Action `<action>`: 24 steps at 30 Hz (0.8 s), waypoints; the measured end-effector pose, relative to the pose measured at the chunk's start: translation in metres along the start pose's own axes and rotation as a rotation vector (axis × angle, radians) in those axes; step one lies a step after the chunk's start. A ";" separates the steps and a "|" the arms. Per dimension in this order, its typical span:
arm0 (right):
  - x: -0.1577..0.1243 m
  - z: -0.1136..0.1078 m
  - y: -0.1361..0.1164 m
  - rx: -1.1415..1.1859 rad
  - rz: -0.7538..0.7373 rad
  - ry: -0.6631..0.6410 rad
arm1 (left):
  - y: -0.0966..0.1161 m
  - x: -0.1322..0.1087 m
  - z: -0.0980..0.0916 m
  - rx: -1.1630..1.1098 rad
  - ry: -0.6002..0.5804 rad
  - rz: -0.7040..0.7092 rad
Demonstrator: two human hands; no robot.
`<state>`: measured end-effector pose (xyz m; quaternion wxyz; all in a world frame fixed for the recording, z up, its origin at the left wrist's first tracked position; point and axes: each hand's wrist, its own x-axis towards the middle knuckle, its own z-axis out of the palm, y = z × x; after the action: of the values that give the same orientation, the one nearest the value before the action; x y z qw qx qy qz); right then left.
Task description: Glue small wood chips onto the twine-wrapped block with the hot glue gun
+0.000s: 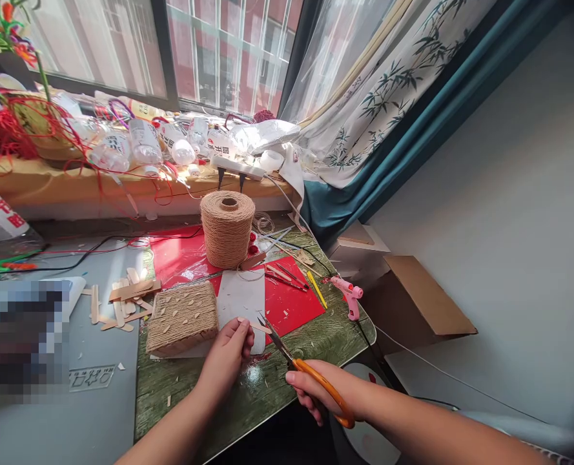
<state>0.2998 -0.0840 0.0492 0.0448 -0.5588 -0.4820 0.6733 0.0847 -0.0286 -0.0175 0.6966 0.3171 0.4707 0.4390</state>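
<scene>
My left hand (229,345) pinches a thin wooden craft stick (255,325) that points to the right. In my right hand (323,387) is a pair of scissors (291,361) with orange handles; its blades are parted, the tips at the stick. Just left of my left hand stands a box wrapped in jute twine (183,316), small pale wood chips scattered on its top. Behind the hands are a white sheet (241,294) and a red sheet (296,303). A large spool of jute twine (227,229) stands upright behind the box.
Loose craft sticks (129,297) are piled left of the box. A pink glue gun (349,296) is at the table's right edge, near a yellow pen-like tool (316,289). A clear stencil (92,378) lies front left. Plastic bottles (144,141) and a power strip (238,168) line the windowsill.
</scene>
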 end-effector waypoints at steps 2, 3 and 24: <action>0.001 0.001 -0.001 0.028 0.009 0.000 | -0.001 0.001 -0.002 0.020 -0.001 0.013; 0.001 0.001 -0.002 0.045 0.018 0.000 | -0.001 0.001 -0.003 0.031 0.003 0.024; 0.023 0.002 0.002 -0.121 0.247 0.013 | -0.003 -0.001 -0.004 0.151 0.078 -0.010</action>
<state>0.2910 -0.0725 0.0312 -0.0691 -0.6199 -0.4490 0.6398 0.0821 -0.0303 -0.0207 0.6539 0.3493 0.5307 0.4107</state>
